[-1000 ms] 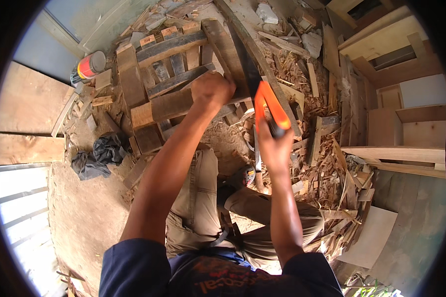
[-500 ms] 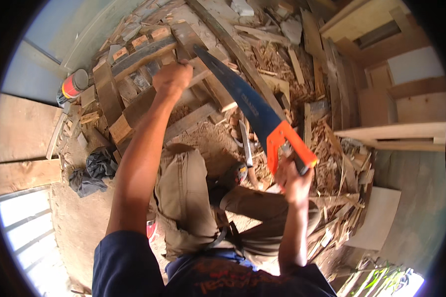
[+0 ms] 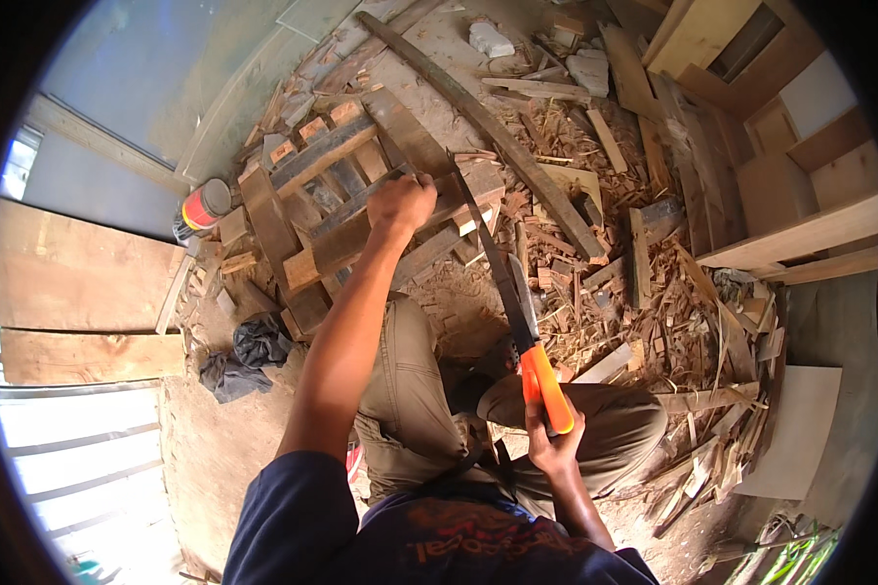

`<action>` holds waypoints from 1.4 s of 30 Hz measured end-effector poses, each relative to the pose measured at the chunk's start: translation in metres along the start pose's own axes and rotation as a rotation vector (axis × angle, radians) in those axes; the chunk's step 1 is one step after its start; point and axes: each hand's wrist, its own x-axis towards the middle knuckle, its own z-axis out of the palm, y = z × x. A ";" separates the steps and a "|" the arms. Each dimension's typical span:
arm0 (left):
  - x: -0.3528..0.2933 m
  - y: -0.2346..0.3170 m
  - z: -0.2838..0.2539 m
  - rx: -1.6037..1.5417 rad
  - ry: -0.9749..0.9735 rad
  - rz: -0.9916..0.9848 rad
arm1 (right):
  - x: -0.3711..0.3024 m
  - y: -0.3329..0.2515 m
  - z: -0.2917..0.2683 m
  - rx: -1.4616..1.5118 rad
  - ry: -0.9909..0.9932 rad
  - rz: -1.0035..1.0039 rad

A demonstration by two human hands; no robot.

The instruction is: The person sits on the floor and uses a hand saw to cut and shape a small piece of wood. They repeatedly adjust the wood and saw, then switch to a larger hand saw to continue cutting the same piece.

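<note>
My right hand (image 3: 554, 439) is closed around the orange handle of a handsaw (image 3: 544, 385). Its dark blade points away from me, seen nearly edge-on, and crosses the right end of a wooden plank (image 3: 346, 239). Whether the teeth touch the wood I cannot tell. My left hand (image 3: 403, 203) grips that plank a little left of the blade, with the fingertips partly hidden. Under and behind the plank lies a low stack of wooden blocks and boards (image 3: 324, 154).
A long beam (image 3: 488, 127) runs diagonally past the stack. Wood chips and offcuts (image 3: 595, 292) cover the floor on the right, beside wooden shelving (image 3: 800, 244). At left are a red-banded can (image 3: 203, 209) and a black plastic bag (image 3: 254, 346).
The saw has turned from showing its broad side to nearly edge-on, and its blade has come over the plank's end. The whole view has shifted, so things appear farther right.
</note>
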 end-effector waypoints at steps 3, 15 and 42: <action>0.001 -0.002 -0.003 -0.012 -0.037 0.008 | 0.000 -0.007 -0.004 0.035 -0.063 -0.042; -0.011 -0.004 0.000 -0.065 -0.040 0.103 | -0.023 -0.025 0.000 0.001 -0.014 0.080; -0.005 -0.015 0.006 -0.058 0.011 0.241 | 0.131 -0.027 0.086 -0.027 0.144 0.127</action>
